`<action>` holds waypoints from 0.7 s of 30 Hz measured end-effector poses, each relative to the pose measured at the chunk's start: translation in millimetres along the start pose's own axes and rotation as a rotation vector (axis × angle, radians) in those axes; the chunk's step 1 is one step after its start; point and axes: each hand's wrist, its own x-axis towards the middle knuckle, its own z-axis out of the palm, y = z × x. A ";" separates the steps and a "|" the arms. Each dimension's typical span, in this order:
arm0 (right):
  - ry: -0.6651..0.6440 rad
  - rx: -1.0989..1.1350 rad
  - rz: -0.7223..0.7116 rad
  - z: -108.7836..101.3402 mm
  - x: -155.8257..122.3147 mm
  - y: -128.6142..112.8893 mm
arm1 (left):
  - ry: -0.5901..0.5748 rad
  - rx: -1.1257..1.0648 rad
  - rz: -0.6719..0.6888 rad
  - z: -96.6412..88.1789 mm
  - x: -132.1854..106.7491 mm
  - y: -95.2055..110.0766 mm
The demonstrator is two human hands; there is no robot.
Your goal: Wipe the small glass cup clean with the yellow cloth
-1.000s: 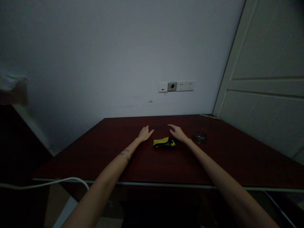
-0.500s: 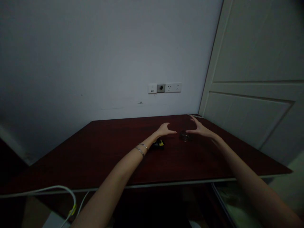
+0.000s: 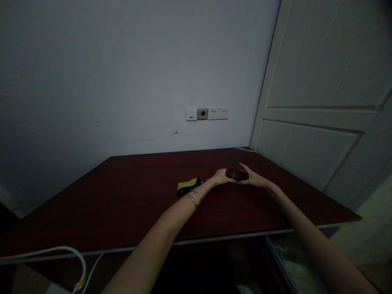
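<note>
A round glass ashtray [image 3: 235,174] sits on the dark red table [image 3: 137,204] toward the far right. My left hand [image 3: 219,177] curls against its left side and my right hand [image 3: 252,178] curls against its right side, so both hands grip it where it rests. Two thin bangles circle my left wrist. A folded yellow and black cloth [image 3: 189,185] lies flat just left of my left wrist, touched by neither hand.
A white wall with a row of sockets [image 3: 207,113] stands behind the table. A white panelled door [image 3: 324,106] closes off the right side. White cables [image 3: 61,253] loop below the table's front left edge.
Both hands left the yellow cloth, swung right, hovered open around the ashtray, then came down and closed on its sides. The view has turned to the right.
</note>
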 end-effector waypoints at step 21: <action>0.222 0.024 -0.132 24.8 30.0 -29.1 | 0.157 -0.012 0.111 -58.6 -25.7 -11.4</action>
